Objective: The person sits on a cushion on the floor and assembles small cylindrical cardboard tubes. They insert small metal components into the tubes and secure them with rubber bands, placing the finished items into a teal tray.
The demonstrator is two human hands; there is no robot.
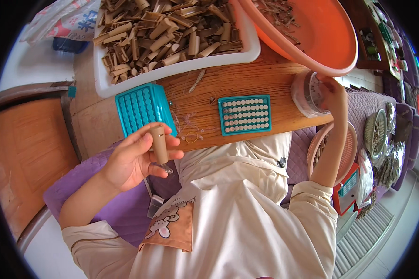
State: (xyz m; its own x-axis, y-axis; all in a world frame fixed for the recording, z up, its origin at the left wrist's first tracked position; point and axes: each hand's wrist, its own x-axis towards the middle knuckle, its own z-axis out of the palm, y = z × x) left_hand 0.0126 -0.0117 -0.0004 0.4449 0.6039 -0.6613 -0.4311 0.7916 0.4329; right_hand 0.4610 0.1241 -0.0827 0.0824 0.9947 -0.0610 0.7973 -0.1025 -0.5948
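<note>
My left hand (128, 160) is raised over my lap at the left. Its fingers are closed around a tan tapered half-tube piece (159, 146), held nearly upright. A small clear bit of plastic (166, 169) shows at the piece's lower end. On the right, my right hand (334, 95) is at the mouth of a clear plastic jar (299, 95) on the table's edge. Its fingertips are hidden at the jar's rim, so what they hold, if anything, does not show. Between the hands lies a teal tray (245, 131) with rows of pale round pieces.
A white bin (246, 53) heaped with tan pieces (165, 35) stands at the back, beside an orange basin (326, 28) with twig-like bits. A stack of teal trays (137, 107) sits left on the wooden table (195, 100). A pink basket (349, 153) is beyond my right forearm.
</note>
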